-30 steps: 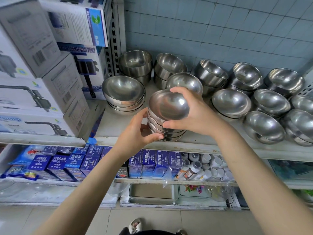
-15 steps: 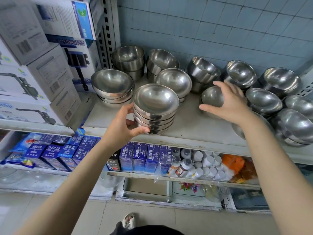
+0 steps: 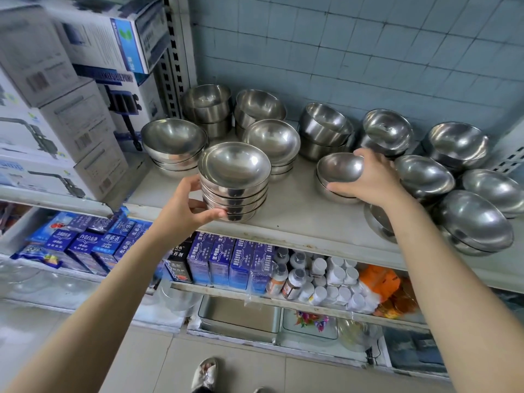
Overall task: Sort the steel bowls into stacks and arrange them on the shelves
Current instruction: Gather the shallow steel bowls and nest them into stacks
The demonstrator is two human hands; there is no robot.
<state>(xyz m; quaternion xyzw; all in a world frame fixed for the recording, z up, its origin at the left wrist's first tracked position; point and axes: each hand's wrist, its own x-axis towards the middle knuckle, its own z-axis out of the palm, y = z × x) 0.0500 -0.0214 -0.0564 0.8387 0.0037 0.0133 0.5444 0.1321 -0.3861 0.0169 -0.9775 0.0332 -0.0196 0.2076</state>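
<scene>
A stack of several steel bowls (image 3: pixel 234 182) stands near the front edge of the grey shelf (image 3: pixel 297 219). My left hand (image 3: pixel 184 214) grips its lower left side. To the right, my right hand (image 3: pixel 371 180) closes over the rim of a single steel bowl (image 3: pixel 338 167), which sits tilted on another bowl below it. More bowl stacks fill the shelf: a left stack (image 3: pixel 173 143), two back stacks (image 3: pixel 208 107) (image 3: pixel 259 106), a middle stack (image 3: pixel 273 143), and several loose, tilted bowls (image 3: pixel 473 219) at the right.
Cardboard pump boxes (image 3: pixel 71 109) crowd the left end of the shelf. A tiled wall (image 3: pixel 354 52) stands behind. On the lower shelf are blue cartons (image 3: pixel 221 259) and small white-capped bottles (image 3: pixel 320 279). Trays and glassware lie below, above the floor.
My right hand left the front stack, reached right and closed on the single bowl. My left hand stays on the stack. The view has shifted slightly.
</scene>
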